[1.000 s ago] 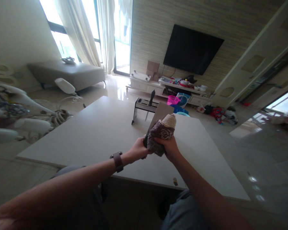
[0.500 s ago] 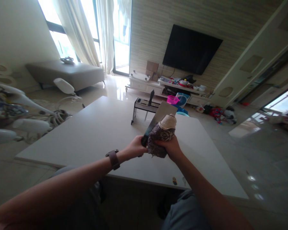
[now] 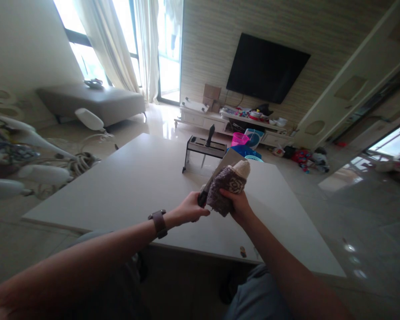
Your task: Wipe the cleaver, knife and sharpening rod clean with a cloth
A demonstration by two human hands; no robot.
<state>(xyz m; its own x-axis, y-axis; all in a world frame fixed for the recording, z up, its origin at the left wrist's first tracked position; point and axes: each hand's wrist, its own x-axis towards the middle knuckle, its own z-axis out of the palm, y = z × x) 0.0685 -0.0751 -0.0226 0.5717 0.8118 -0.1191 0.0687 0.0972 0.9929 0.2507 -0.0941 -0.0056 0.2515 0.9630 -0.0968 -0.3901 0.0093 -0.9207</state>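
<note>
My left hand (image 3: 192,208) is closed round the dark handle of a cleaver (image 3: 227,161), whose broad blade points up and away over the table. A folded brown and cream cloth (image 3: 225,189) is in the grip of my right hand (image 3: 240,205). It lies against the blade and hides much of it. Just beyond, a knife rack (image 3: 203,145) with a dark top and clear sides stands on the white table (image 3: 130,182). One black-handled knife (image 3: 211,134) sits upright in its slot.
Two small items, one a yellow and dark piece (image 3: 242,252), lie by the table's near edge. Past the far edge are a pink basket (image 3: 240,138) and a low TV cabinet (image 3: 195,118). White chairs or stands (image 3: 45,174) crowd the left side.
The cloth in my right hand has shifted slightly along the blade and tilted. The cleaver's blade sits a little lower, so more of the rack's right end shows.
</note>
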